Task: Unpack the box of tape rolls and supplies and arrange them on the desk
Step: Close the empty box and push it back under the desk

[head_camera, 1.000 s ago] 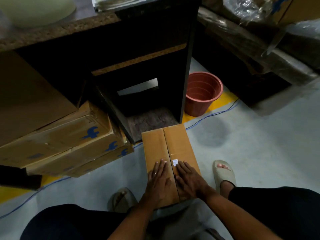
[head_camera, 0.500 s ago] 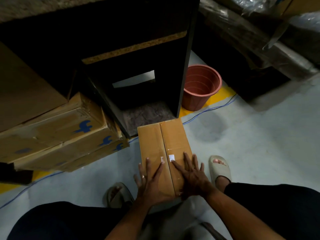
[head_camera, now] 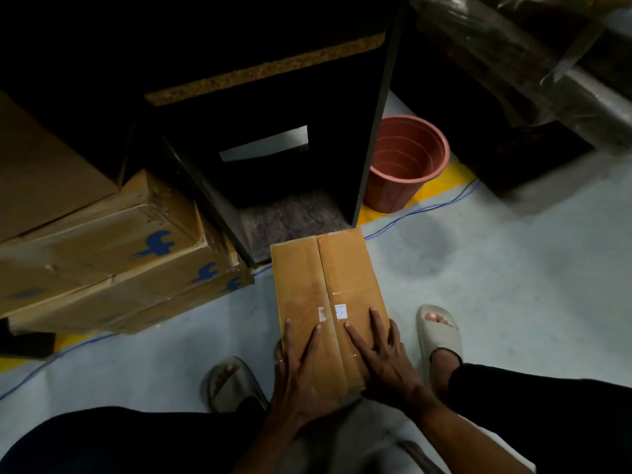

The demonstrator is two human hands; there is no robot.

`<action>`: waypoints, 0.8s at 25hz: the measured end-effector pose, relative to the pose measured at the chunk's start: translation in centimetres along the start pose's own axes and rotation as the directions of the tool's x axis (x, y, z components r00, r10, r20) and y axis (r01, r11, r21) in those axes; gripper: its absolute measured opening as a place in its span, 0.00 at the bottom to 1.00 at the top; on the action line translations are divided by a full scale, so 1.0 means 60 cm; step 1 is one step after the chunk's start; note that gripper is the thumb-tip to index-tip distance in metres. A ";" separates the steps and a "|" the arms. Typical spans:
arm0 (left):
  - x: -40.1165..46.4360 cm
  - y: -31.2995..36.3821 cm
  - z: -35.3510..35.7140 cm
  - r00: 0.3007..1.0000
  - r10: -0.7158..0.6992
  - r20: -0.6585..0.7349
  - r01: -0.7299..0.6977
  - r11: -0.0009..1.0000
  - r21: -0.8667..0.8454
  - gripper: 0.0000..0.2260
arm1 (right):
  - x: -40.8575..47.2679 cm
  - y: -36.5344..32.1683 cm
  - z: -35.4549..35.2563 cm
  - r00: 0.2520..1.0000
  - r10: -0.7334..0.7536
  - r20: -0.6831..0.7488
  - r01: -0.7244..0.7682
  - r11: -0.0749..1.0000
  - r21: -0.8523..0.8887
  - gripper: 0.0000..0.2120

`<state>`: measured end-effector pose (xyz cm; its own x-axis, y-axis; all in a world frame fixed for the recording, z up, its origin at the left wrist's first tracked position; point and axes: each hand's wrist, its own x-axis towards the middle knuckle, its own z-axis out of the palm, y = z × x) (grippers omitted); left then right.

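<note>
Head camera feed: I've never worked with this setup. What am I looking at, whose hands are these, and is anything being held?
There is no machine here. A person wears one camera on the head, looking forward and down. Both bare hands lie flat on a closed cardboard box on the floor: the left hand and right hand on either side of its taped seam, fingers straight, so no grip. The box stands in front of a dark desk. A reddish bucket stands to the right, stacked cartons to the left.
</note>
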<state>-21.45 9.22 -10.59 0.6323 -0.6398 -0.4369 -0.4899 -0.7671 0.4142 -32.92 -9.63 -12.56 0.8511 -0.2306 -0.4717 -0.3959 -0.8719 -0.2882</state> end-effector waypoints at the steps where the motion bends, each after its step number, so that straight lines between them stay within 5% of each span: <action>1: -0.001 -0.003 -0.006 1.000 -0.004 -0.008 0.003 0.998 -0.058 0.64 | 0.001 -0.001 -0.003 1.000 -0.002 0.012 0.001 0.999 0.034 0.62; 5: 0.004 -0.011 -0.010 1.000 -0.007 0.013 0.009 0.988 -0.155 0.61 | -0.008 0.002 -0.027 0.999 -0.021 -0.043 0.029 0.979 0.203 0.58; 10: 0.042 -0.015 -0.004 0.993 -0.093 -0.072 0.065 0.942 -0.331 0.32 | 0.019 -0.001 -0.024 0.972 0.017 -0.233 0.057 0.950 0.308 0.32; 13: 0.075 -0.025 -0.013 0.993 -0.117 -0.010 0.105 0.925 -0.365 0.34 | 0.047 -0.002 -0.038 0.973 0.200 -0.114 -0.132 0.889 0.439 0.31; 20: 0.073 -0.022 -0.019 0.990 -0.143 -0.006 0.130 0.912 -0.390 0.40 | 0.048 -0.007 -0.037 0.980 0.173 -0.101 -0.113 0.895 0.432 0.38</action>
<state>-17.31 7.48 -12.13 0.6998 -0.5229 -0.4867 -0.1309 -0.7636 0.6323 -29.53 -10.89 -11.92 0.8003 -0.4201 -0.4278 -0.5996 -0.5675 -0.5644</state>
